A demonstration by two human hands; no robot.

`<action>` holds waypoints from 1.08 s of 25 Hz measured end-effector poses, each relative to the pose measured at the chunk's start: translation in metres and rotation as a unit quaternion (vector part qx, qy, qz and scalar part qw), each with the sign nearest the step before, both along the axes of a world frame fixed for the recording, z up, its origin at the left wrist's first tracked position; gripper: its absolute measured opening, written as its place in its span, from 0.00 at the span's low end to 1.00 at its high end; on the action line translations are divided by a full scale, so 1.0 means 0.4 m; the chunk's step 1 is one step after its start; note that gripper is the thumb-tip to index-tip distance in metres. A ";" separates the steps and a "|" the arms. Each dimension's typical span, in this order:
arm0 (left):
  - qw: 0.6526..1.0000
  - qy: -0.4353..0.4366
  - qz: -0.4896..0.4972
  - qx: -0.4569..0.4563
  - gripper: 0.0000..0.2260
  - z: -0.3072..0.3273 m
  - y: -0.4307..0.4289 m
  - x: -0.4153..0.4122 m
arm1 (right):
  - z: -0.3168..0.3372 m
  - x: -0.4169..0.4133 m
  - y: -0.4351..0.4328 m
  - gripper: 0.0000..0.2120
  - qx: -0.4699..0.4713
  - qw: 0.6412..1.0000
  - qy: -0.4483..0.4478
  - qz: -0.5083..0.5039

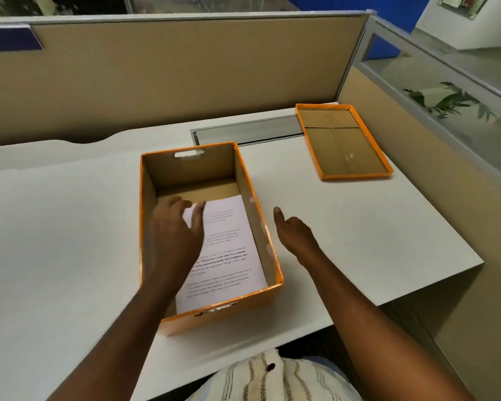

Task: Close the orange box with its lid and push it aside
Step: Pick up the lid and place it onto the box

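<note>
An open orange box (268,244) with brown cardboard walls stands near the front of the white desk. Printed white sheets (232,250) lie flat on its floor. My left hand (174,230) hovers over the box's left half, fingers spread, holding nothing. Just right of the box wall, above the desk, my right hand (295,233) is empty with its fingers loosely curled and its thumb raised. The orange lid (356,176) lies upside down at the back right of the desk, well beyond both hands.
The white desk (70,227) ends at a right edge and a front edge close to the box. Beige partition walls (171,82) close off the back and right. A grey cable tray cover (249,131) sits at the back between the box and the lid.
</note>
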State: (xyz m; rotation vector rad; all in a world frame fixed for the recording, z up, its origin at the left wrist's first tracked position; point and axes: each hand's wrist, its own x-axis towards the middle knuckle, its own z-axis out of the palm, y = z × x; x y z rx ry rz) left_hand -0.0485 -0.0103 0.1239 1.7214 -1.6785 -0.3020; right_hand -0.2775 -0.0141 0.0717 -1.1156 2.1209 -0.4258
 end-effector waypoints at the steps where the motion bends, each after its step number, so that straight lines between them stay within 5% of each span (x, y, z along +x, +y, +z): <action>1: 0.999 0.015 -0.033 -0.014 0.16 0.021 -0.012 -0.048 | -0.005 -0.034 -0.018 0.38 -0.006 1.000 0.006 -0.004; 4: 0.993 0.047 -0.110 -0.014 0.14 0.057 -0.081 -0.235 | -0.030 -0.166 -0.078 0.35 -0.016 0.999 0.028 -0.011; 7: 0.981 0.078 -0.148 0.101 0.15 0.044 -0.183 -0.437 | -0.061 -0.319 -0.138 0.31 -0.011 0.998 0.055 0.001; 15: 0.951 0.070 -0.072 0.292 0.20 -0.097 -0.428 -0.759 | -0.090 -0.694 -0.378 0.25 -0.057 0.993 0.102 -0.024; 27: 0.920 0.165 -0.008 0.356 0.14 -0.227 -0.741 -0.943 | -0.162 -1.030 -0.724 0.25 -0.073 0.979 0.167 -0.096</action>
